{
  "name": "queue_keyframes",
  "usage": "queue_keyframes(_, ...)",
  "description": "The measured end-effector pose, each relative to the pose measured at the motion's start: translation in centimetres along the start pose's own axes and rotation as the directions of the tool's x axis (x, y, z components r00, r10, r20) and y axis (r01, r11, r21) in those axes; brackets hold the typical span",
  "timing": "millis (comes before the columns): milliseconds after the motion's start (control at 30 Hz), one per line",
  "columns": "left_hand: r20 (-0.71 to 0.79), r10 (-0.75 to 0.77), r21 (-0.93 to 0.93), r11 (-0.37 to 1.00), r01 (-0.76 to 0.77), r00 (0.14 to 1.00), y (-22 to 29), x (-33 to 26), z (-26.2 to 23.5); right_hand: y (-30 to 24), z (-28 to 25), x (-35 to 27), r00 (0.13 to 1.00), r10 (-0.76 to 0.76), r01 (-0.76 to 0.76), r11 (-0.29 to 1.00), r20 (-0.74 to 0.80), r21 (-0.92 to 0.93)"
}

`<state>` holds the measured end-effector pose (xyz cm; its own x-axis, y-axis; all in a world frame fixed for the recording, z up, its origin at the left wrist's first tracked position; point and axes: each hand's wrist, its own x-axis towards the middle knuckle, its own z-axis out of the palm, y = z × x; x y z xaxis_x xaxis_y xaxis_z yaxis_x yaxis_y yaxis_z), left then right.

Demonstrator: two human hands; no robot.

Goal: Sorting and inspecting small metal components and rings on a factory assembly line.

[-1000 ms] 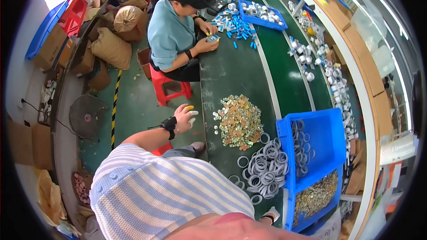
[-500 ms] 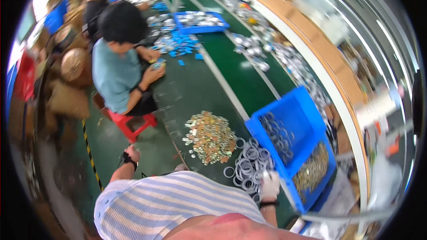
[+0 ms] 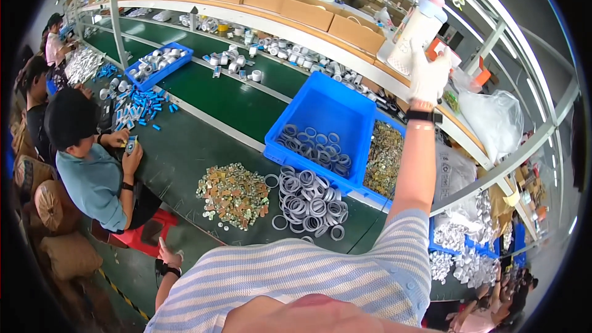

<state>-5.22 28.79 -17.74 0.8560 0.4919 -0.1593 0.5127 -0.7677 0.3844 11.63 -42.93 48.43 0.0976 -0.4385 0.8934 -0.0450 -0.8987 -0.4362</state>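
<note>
My right hand (image 3: 430,75), in a white glove, is raised to the shelf at the upper right. Its fingers are apart against the lower part of a pale drinking bottle (image 3: 425,20) with a pink cap; I see no firm grip around it. Low on the left hangs my left hand (image 3: 169,258), bare, fingers partly stretched, nothing in it, near a red stool (image 3: 152,232). On the green table before me lie a heap of small gold and silver metal pieces (image 3: 233,196) and a pile of grey rings (image 3: 310,200).
A blue bin (image 3: 320,95) holds more grey rings; beside it lies a tray of small metal parts (image 3: 383,159). A co-worker in a teal shirt (image 3: 92,188) sits at the left. Cardboard boxes (image 3: 308,12) line the shelf; a metal frame bar (image 3: 493,176) crosses at the right.
My right hand has risen from beside the grey rings to the bottle on the shelf. The view has swung to the right. My left hand stays low and empty.
</note>
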Motion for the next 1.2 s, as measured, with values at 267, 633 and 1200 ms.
queue_keyframes(267, -0.211, -0.195, -0.568, 0.822, 0.042, 0.958, 3.5, -1.1, -7.3, -0.9, 3.4, 4.5, 0.885, 0.279, -0.221, 0.957, 0.373, -0.19)
queue_keyframes(633, -0.394, 0.159, -0.858, 0.291, -0.424, 0.905, 22.6, -8.6, -29.9, -8.3, -10.8, -9.9, 0.868, -0.167, -0.28, 0.613, 0.467, 0.739)
queue_keyframes(1200, -0.238, 0.971, -0.643, -0.146, -0.751, 0.015, 33.4, -14.4, -41.7, -14.1, -12.1, -31.6, -0.218, -0.781, -0.803, 0.485, 0.585, 0.347)
